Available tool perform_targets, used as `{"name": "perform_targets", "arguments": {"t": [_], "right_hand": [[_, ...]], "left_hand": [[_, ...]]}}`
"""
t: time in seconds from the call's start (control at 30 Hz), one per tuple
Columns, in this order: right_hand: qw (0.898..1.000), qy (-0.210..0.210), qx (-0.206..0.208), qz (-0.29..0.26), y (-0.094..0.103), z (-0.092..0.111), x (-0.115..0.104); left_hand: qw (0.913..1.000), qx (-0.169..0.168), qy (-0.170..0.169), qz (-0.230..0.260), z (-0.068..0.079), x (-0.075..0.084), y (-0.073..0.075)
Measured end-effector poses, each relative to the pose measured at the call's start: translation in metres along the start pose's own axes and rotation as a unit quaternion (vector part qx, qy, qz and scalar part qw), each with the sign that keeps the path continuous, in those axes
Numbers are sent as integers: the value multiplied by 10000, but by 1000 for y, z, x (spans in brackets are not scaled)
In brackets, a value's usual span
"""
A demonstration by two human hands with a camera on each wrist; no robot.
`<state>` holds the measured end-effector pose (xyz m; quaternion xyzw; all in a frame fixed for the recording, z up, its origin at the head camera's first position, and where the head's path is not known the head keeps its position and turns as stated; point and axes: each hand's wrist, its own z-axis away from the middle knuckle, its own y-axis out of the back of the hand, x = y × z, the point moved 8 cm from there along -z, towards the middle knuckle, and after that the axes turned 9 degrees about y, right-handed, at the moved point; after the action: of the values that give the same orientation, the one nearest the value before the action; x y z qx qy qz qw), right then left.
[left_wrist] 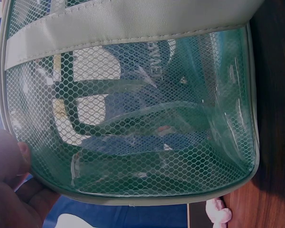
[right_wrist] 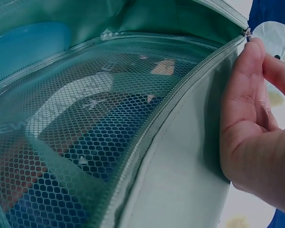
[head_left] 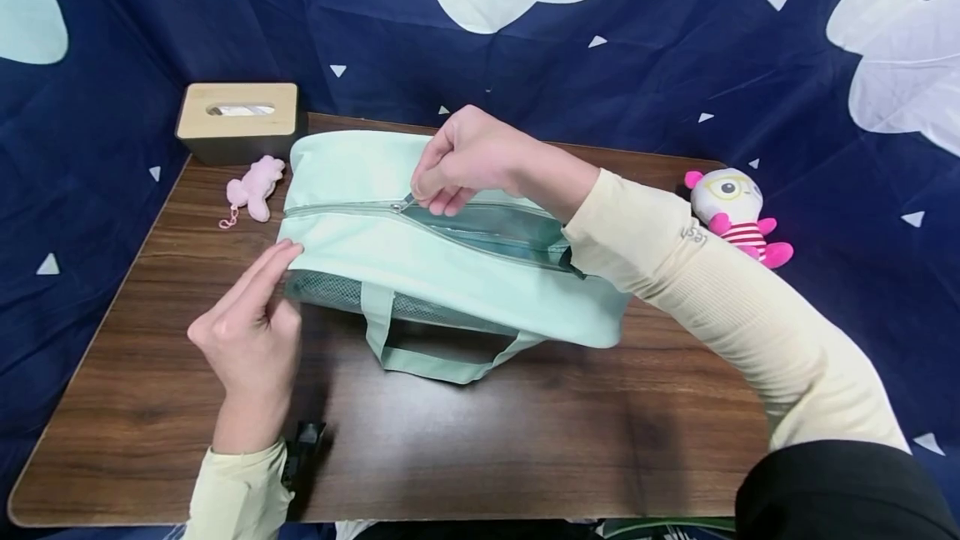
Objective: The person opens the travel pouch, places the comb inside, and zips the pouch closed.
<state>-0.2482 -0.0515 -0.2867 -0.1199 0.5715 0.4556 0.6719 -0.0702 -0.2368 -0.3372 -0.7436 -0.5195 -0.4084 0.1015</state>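
Atop the bag (head_left: 450,273) (mint-green), right grip (head_left: 468,158) pinches zipper-pull (head_left: 406,202).

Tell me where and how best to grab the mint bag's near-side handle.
Grip the middle of the handle, probably best from the near edge of the table. The strap's loop juts out that way from the bag, and wood shows through the gap between them, so fingers could likely hook through it.
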Motion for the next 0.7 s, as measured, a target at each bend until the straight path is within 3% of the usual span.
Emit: {"name": "perform_targets", "arguments": {"t": [0.7], "right_hand": [[10000,-15,20,56,4,6,5]], "left_hand": [[9999,105,65,81,0,-1,0]]}}
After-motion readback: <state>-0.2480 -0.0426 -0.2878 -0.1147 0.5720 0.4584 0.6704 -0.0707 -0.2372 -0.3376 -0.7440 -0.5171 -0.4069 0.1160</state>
